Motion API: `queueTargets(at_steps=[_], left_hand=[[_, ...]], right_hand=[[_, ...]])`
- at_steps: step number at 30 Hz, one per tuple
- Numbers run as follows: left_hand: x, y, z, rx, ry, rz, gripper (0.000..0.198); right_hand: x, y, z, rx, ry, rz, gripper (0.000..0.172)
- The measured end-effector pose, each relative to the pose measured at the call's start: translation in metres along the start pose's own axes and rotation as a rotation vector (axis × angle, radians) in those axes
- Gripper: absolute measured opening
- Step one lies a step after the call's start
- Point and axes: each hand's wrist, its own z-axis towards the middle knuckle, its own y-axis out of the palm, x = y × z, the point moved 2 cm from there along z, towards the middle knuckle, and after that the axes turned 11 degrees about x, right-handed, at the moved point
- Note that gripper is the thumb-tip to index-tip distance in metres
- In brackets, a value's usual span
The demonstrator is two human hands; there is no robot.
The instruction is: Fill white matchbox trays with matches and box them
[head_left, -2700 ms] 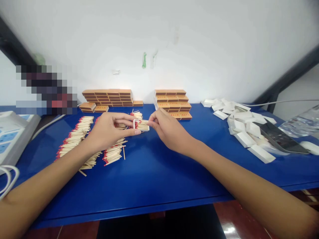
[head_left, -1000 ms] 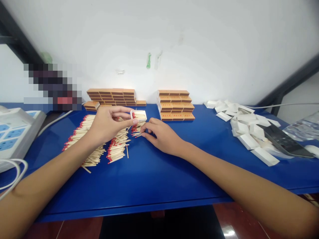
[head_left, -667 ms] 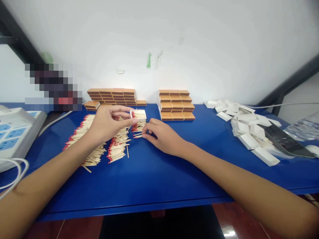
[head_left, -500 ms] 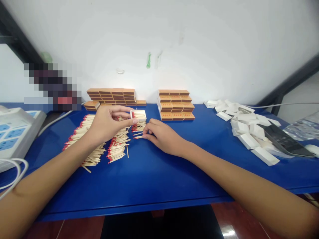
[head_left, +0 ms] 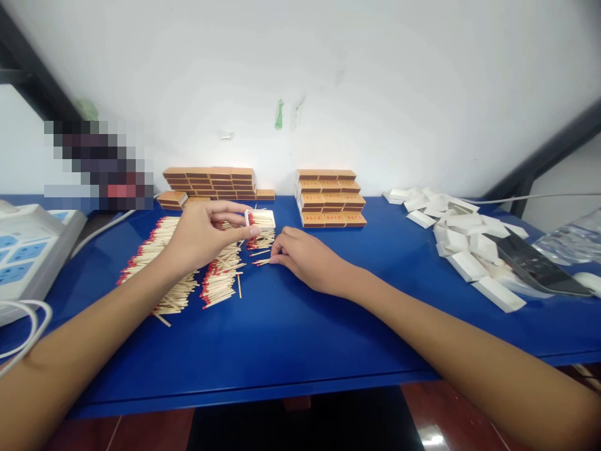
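My left hand (head_left: pixel 200 235) grips a small white matchbox tray (head_left: pixel 268 226) between thumb and fingers. Red-headed matches (head_left: pixel 258 218) lie inside the tray, which is tilted toward me. To its right, my right hand (head_left: pixel 310 258) is closed in a pinch on matches (head_left: pixel 262 262) at the blue tabletop, their red heads pointing left. How many it pinches I cannot tell. A small heap of matches (head_left: pixel 260 242) lies under and in front of the tray. Two larger match piles, one in the middle (head_left: pixel 220 279) and one on the left (head_left: pixel 153 250), spread beneath my left arm.
Stacked matchboxes stand by the wall at left (head_left: pixel 211 181) and centre (head_left: pixel 333 203). Empty white trays (head_left: pixel 467 238) are heaped on the right beside a dark phone (head_left: pixel 535 266) and clear plastic (head_left: pixel 570 238). A power strip (head_left: pixel 28 250) with white cables sits at the left edge.
My right fingertips have shifted very slightly, and the pinched matches have moved a little with them. The left hand and the tray are nearly still.
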Motion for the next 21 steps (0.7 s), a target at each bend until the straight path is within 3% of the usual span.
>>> queueTargets(at_steps=[11, 21], left_hand=[[0.001, -0.001, 0.000, 0.002, 0.011, 0.027, 0.055], [-0.004, 0.001, -0.001, -0.064, 0.025, 0.071, 0.051]], right_hand=[[0.004, -0.015, -0.004, 0.048, -0.002, 0.040, 0.012], [0.012, -0.033, -0.006, 0.207, -0.002, 0.056, 0.010]])
